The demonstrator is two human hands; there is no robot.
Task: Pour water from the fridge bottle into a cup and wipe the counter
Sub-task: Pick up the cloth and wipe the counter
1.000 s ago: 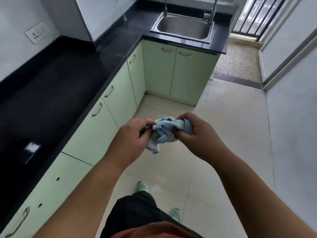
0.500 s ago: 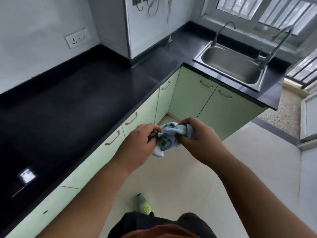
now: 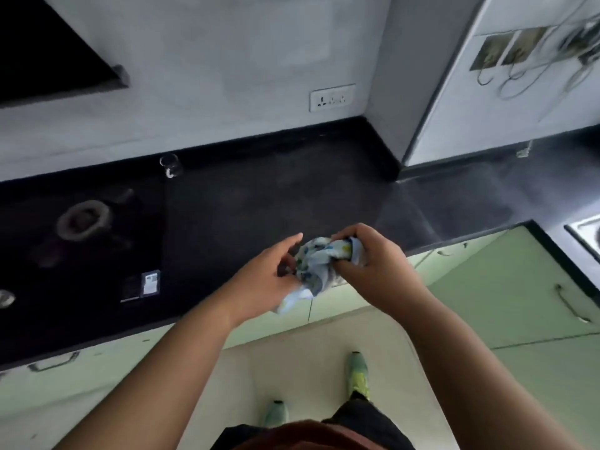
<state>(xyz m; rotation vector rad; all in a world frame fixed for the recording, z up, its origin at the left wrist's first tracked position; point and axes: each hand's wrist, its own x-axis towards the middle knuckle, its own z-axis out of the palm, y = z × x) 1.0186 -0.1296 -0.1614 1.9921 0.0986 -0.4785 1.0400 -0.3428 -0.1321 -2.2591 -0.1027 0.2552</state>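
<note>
A crumpled white cloth with a blue and green print hangs between my two hands, above the front edge of the black counter. My right hand grips its upper bunch. My left hand holds the lower part, with its index finger stretched out along the cloth. A tail of the cloth dangles below my left hand. A clear glass cup stands on the counter by the back wall, far from both hands. No bottle is in view.
A black glass hob with a burner ring fills the counter's left part. A steel sink shows at the right edge. Pale green cabinets run below the counter. A wall socket and a dark hood are above.
My view has swung left from the sink to the counter and hob, and the cup has come into sight. Both hands still hold the cloth; my left index finger has lifted.
</note>
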